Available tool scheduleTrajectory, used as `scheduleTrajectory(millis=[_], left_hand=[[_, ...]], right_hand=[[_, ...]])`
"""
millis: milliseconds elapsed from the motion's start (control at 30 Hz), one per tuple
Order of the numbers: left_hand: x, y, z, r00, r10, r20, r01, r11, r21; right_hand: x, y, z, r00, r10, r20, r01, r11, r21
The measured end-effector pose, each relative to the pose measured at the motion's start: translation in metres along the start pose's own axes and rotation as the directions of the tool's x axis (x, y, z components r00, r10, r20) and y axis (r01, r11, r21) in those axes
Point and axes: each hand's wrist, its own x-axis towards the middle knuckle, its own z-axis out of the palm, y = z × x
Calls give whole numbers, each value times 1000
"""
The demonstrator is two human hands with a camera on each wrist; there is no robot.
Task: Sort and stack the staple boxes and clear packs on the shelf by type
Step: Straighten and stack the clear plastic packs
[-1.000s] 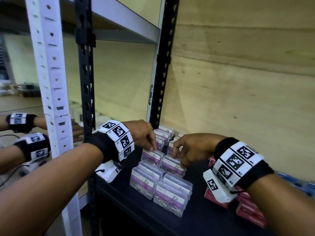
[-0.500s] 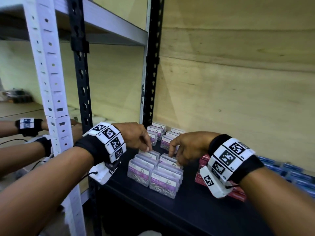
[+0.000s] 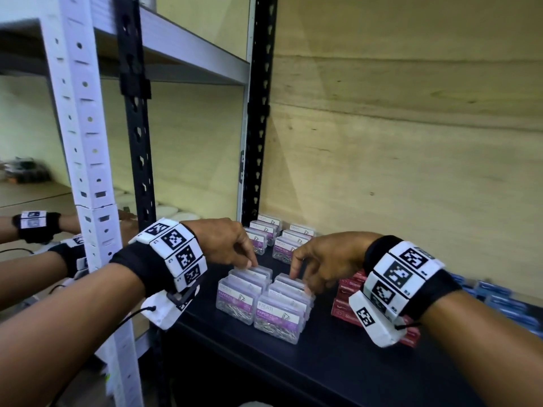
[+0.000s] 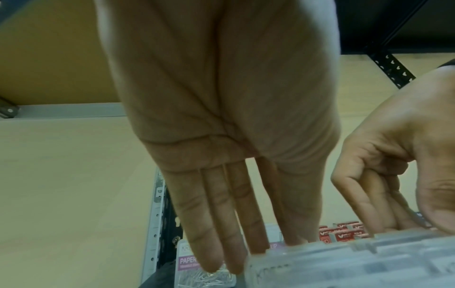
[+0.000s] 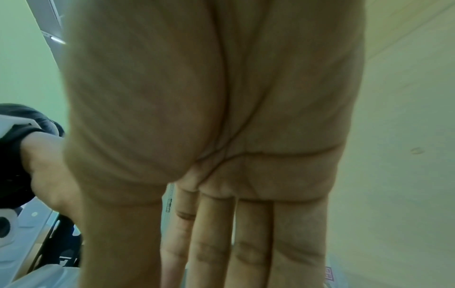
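Note:
Clear packs of paper clips with purple labels stand in two close rows (image 3: 264,301) near the front of the black shelf (image 3: 338,365). A second cluster of clear packs (image 3: 279,236) stands by the back wall. My left hand (image 3: 251,261) touches the back of the left row with straight fingers (image 4: 221,243), which reach down behind a clear pack (image 4: 344,259). My right hand (image 3: 296,274) presses the back of the right row, fingers (image 5: 234,253) straight. Red staple boxes (image 3: 348,301) lie stacked to the right, partly hidden by my right wrist.
Blue boxes (image 3: 499,301) lie blurred at the far right along the plywood back wall (image 3: 396,171). A black upright (image 3: 258,113) stands at the shelf's back left corner and a white upright (image 3: 85,142) nearer me. Another person's hands (image 3: 38,227) work at the left.
Both hands drew back toward me from the rear packs. The two loose packs they touched now stand tight against the front rows. My view rose a little.

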Motion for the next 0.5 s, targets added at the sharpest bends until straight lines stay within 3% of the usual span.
scheduleTrajectory(millis=[300, 500], left_hand=[[11, -4, -1, 1000, -8, -2, 8, 1000, -26], [42, -18, -16, 972, -71, -225, 94, 991, 92]], right_hand=[[12, 6, -10, 1000, -8, 8, 8, 999, -42], [38, 9, -43, 965, -23, -261, -48, 963, -265]])
